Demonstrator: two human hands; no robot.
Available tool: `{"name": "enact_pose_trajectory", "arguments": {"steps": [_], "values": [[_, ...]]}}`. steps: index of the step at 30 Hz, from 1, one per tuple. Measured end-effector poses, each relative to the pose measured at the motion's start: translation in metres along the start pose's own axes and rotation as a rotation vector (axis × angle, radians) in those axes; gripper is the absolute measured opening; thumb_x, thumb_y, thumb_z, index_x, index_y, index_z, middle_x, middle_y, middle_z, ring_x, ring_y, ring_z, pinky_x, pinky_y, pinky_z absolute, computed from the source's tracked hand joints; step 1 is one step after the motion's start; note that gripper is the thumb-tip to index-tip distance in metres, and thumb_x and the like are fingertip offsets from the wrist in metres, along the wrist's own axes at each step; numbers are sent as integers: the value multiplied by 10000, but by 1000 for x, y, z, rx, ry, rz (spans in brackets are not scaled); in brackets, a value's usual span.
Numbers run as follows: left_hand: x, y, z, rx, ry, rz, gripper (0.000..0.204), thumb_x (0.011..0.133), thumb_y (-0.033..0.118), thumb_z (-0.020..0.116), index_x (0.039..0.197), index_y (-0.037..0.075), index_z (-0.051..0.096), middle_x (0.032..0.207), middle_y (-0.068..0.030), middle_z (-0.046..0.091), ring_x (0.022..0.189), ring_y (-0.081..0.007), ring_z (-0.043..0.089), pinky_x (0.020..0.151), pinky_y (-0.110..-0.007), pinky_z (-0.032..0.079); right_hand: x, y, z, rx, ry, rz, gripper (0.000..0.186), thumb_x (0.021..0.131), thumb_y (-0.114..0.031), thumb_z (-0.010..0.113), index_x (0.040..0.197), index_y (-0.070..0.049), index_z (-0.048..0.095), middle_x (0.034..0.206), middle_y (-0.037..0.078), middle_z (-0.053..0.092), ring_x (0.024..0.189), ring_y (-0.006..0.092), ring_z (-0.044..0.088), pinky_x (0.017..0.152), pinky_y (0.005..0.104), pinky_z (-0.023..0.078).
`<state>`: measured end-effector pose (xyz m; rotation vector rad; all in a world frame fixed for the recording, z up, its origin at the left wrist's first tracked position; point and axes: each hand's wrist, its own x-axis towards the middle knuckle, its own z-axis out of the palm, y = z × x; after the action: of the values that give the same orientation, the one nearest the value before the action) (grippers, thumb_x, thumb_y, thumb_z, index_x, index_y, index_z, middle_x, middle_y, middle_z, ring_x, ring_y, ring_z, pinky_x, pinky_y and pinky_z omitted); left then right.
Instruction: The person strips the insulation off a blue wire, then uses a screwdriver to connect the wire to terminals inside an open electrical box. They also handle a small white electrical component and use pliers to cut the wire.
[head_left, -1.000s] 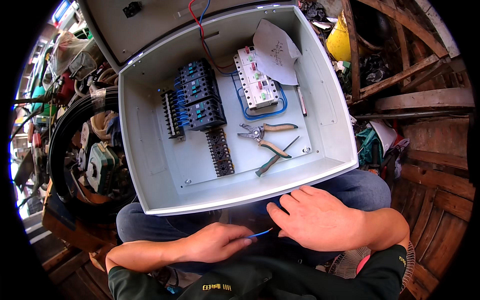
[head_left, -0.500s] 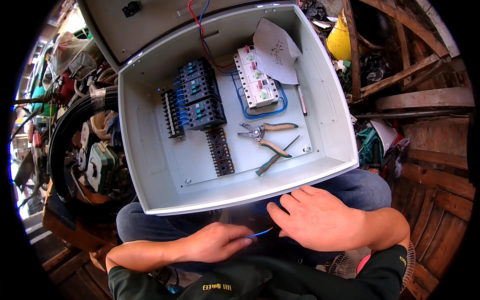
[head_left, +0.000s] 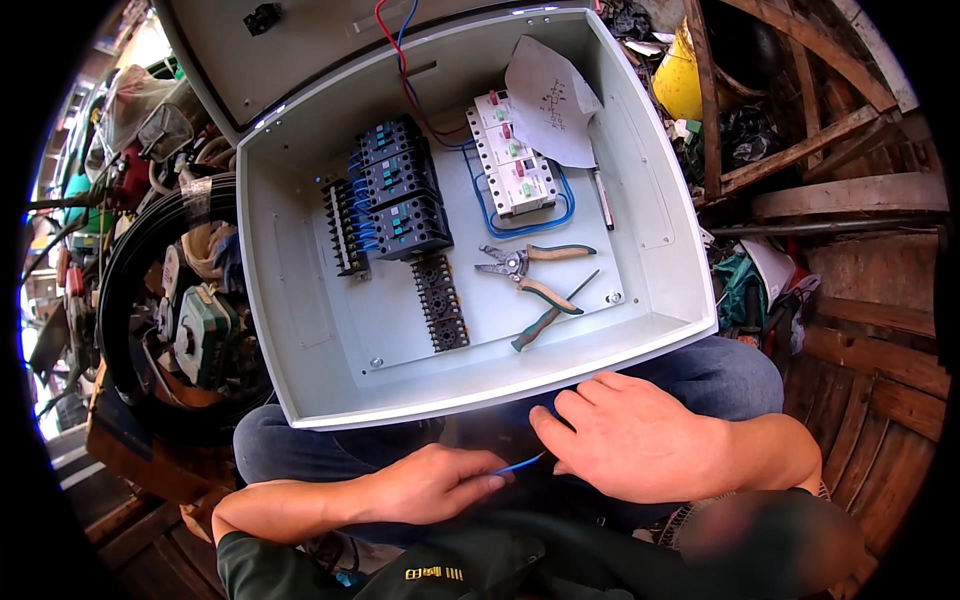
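Note:
My left hand point(head_left: 437, 484) pinches a short blue wire point(head_left: 518, 466) between thumb and forefinger, over my lap. The wire's bare copper end points right, close to my right hand point(head_left: 640, 440). That hand is palm down near the box's front edge, fingers loosely bent and apart, with nothing visible in it; its underside is hidden. Ahead of both hands lies the open grey metal electrical box point(head_left: 500, 375). In it are wire strippers point(head_left: 535, 268) with tan-and-dark handles and a screwdriver point(head_left: 545, 322).
In the box are black contactors point(head_left: 405, 190), a terminal strip point(head_left: 343, 225), relay sockets point(head_left: 440, 305), white breakers point(head_left: 515, 160), a paper sketch point(head_left: 552, 100) and a pen point(head_left: 604, 198). Black cable coil point(head_left: 120, 300) sits left; wooden frame pieces point(head_left: 800, 150) stand right.
My right hand has shifted slightly left, toward the bare end of the blue wire. My left hand keeps its hold, almost still. The box's contents have not moved.

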<state>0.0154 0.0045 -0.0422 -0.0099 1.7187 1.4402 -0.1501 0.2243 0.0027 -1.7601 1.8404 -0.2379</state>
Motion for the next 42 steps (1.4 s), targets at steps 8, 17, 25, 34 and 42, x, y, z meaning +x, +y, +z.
{"name": "enact_pose_trajectory", "arguments": {"steps": [8, 17, 25, 34, 42], "values": [[0, -3, 3, -101, 72, 66, 249, 1051, 170, 594, 1206, -13, 659, 854, -104, 712, 791, -149, 724, 700, -303, 574, 7, -4, 12, 87, 266, -175, 124, 802, -136, 626, 859, -27, 609, 789, 70, 589, 736, 216, 588, 703, 333, 452], [-4, 6, 1, -214, 62, 119, 210, 1046, 150, 600, 1153, -20, 661, 809, -86, 702, 766, -145, 720, 674, -289, 568, 9, -4, 12, 102, 278, -184, 102, 797, -133, 629, 846, -44, 621, 755, 42, 554, 728, 208, 581, 711, 328, 453], [-4, -1, 2, -173, 11, 207, 290, 1058, 243, 582, 1247, 38, 663, 884, -107, 724, 817, -201, 713, 751, -337, 561, 5, -2, 4, 121, 281, -206, 155, 731, -129, 653, 861, -44, 660, 720, 27, 513, 691, 211, 558, 706, 328, 462], [-4, 1, -1, -175, -45, 410, 240, 1019, 142, 633, 1217, 10, 665, 1012, -142, 709, 904, -283, 702, 800, -383, 552, 2, 1, -1, 572, 271, -189, 158, 869, -151, 752, 959, -31, 701, 831, 66, 663, 740, 251, 645, 676, 355, 512], [-2, 0, -1, -84, -70, 501, 230, 1000, 132, 653, 1191, 4, 664, 1040, -149, 691, 921, -344, 669, 808, -416, 547, 2, 1, -16, 1142, 207, -67, 208, 941, -216, 726, 891, -15, 715, 723, 116, 680, 635, 271, 661, 572, 366, 495]]}}
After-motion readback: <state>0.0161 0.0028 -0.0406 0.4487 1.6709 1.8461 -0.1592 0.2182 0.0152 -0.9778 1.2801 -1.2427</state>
